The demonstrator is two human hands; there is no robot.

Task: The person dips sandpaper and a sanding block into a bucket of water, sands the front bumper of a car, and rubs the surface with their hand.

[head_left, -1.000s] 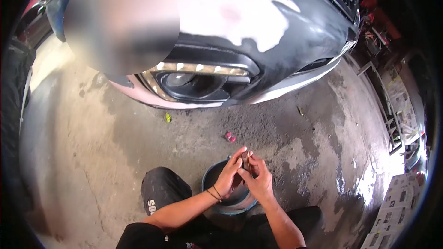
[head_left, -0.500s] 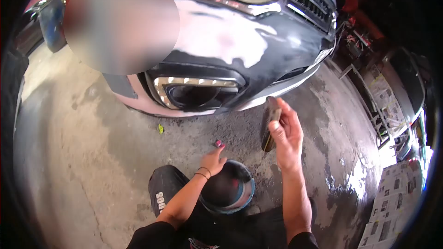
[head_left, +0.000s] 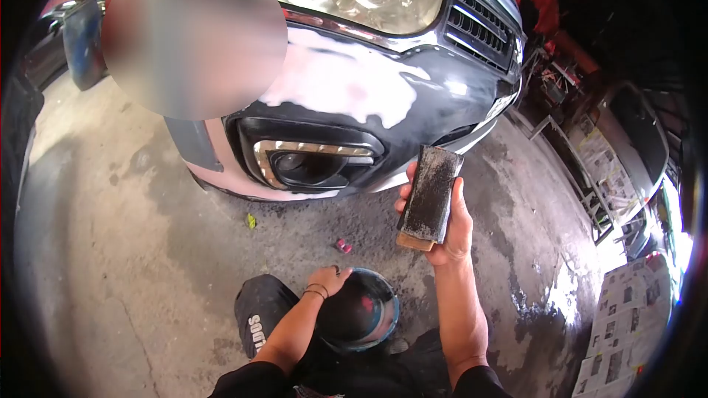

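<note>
Blue-rimmed bucket (head_left: 394, 317) on concrete floor (head_left: 184, 265); person's left hand (head_left: 330, 278) at its far-left rim, grip cannot be told. Right hand (head_left: 456, 236) clasps dark-faced block (head_left: 433, 195), raised beyond the bucket's right edge. Farther: car bumper (head_left: 346, 88), white-patched.

Black sleeves (head_left: 479, 383), thin wristbands (head_left: 317, 292), white-lettered dark trousers (head_left: 259, 308)

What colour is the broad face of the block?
Blackish with pale grey specks on the block; it shows best in the head view.
</note>
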